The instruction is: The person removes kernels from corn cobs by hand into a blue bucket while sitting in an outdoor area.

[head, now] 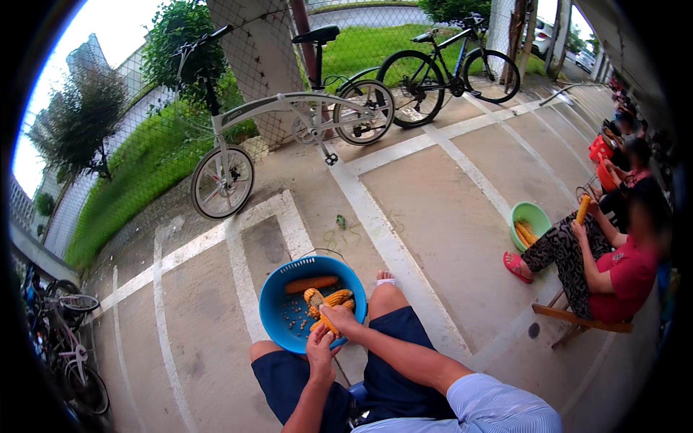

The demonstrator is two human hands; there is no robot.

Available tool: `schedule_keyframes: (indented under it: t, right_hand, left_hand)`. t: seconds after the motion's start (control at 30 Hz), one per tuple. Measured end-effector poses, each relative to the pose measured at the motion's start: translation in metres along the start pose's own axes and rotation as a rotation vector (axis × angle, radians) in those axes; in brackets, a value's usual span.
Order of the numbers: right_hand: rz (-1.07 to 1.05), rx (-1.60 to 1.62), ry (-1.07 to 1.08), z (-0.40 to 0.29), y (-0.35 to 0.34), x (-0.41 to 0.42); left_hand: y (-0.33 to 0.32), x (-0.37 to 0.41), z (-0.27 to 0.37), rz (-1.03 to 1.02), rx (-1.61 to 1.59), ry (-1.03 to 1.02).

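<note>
Between my knees stands a blue plastic basin (276, 327). Over it, my right hand (342, 320) grips a yellow corn cob (313, 297), whose upper end looks partly stripped of kernels. My left hand (321, 352) has its fingertips at the cob's lower end, near the basin's front rim. The hands hide the middle of this cob. Inside the basin, a darker orange cob (311, 284) lies along the back wall, more corn cobs (339, 297) lie at the right, and loose kernels (295, 319) are scattered on the bottom.
At the right, a seated person (606, 276) holds a cob beside a green basin (530, 216) with corn; more people sit beyond. A silver folding bicycle (281, 105) and a black bicycle (446, 67) stand by the wire fence. Several bicycles (70, 341) are at the left.
</note>
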State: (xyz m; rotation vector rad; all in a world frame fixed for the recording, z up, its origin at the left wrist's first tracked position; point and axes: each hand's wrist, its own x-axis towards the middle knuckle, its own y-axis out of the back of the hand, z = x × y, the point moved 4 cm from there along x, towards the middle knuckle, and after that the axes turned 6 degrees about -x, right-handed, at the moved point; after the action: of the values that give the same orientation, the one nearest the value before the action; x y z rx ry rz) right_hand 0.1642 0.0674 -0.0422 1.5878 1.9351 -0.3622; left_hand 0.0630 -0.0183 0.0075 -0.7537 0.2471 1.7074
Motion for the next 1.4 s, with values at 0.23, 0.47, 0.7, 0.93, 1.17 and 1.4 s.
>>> schedule_keyframes:
  t: [0.23, 0.47, 0.7, 0.93, 1.17, 1.4]
  right_hand:
    - [-0.231, 0.314, 0.004, -0.015, -0.004, -0.019]
    - [-0.218, 0.361, 0.052, -0.02, 0.0, -0.018]
    - [-0.26, 0.423, 0.07, -0.04, 0.008, -0.029]
    - [-0.395, 0.466, 0.026, -0.035, -0.002, -0.028]
    - [-0.397, 0.485, 0.055, -0.032, 0.009, -0.029]
    - [-0.315, 0.312, 0.106, -0.022, 0.011, -0.028]
  left_hand:
    - [0.008, 0.018, 0.007, 0.081, -0.014, -0.026]
    - [-0.01, 0.033, 0.03, 0.149, -0.041, -0.018]
    - [-0.017, 0.04, 0.043, 0.088, -0.078, -0.013]
    - [-0.009, 0.039, 0.041, 0.13, -0.137, 0.053]
    - [0.002, 0.061, 0.034, -0.091, -0.126, 0.141]
    - [-0.007, 0.078, 0.035, -0.082, -0.188, 0.086]
